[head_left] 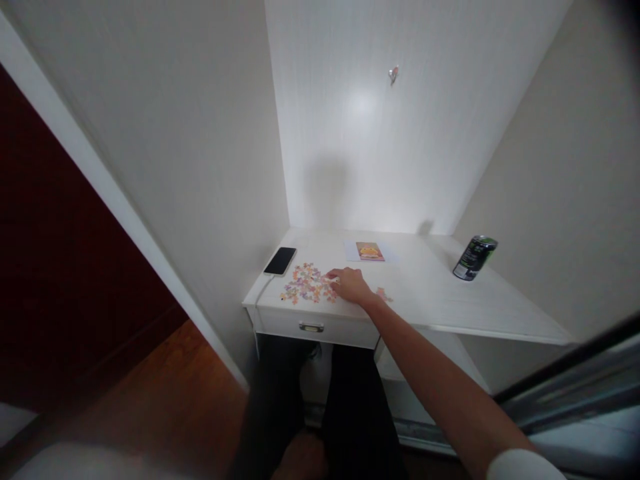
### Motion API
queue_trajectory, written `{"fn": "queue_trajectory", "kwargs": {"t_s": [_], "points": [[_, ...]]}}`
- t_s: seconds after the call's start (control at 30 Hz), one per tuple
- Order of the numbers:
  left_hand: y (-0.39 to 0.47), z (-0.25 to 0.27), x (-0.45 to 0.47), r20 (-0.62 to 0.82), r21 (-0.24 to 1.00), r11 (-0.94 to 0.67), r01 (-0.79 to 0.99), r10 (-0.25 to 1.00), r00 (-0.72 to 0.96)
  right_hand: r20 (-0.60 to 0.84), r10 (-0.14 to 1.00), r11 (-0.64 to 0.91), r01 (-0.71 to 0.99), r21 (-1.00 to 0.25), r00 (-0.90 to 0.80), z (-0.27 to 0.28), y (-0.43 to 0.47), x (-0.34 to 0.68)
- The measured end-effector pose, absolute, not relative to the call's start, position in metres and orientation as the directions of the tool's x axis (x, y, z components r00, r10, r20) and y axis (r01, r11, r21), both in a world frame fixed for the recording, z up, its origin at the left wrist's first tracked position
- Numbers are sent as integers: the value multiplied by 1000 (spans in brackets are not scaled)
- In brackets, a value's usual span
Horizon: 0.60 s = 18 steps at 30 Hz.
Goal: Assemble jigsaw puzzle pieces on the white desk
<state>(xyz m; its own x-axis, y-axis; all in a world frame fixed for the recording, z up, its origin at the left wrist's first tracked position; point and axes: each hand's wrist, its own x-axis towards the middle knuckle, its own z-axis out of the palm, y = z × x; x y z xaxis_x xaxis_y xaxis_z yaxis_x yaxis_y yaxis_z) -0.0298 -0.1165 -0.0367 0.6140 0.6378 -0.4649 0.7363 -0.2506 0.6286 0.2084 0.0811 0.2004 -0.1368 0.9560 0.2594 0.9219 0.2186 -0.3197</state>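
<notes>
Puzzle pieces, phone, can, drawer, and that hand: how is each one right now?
puzzle pieces: loose, scattered flat on the desk.
right hand: palm down, resting at the edge of the pieces.
phone: screen dark, lying flat, white cable attached.
can: upright near the right wall.
picture card: lying flat, face up.
drawer: shut.
left hand: not in view.

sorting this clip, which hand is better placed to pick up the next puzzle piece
Right. The right hand already rests on the desk, fingers at the edge of the puzzle pieces; the left hand is out of view.
</notes>
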Motion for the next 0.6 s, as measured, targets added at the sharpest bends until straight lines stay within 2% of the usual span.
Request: {"fn": "queue_trajectory", "kwargs": {"t_s": [0.13,0.33,0.5,0.6], "points": [[-126,-26,-29,-444,567,-324,757,655,612,178,970,215,929,-301,-166,205,93,210],[-126,-17,-28,-487,476,-388,789,631,604,142,979,186,927,-326,-146,207,98,207],[-120,-13,-33,-505,463,-430,775,590,630,208,972,193,884,-425,-112,209,103,205],[-118,-14,-34,-505,490,-404,773,591,629,284,955,225,837,-498,-88,209,99,218]]}}
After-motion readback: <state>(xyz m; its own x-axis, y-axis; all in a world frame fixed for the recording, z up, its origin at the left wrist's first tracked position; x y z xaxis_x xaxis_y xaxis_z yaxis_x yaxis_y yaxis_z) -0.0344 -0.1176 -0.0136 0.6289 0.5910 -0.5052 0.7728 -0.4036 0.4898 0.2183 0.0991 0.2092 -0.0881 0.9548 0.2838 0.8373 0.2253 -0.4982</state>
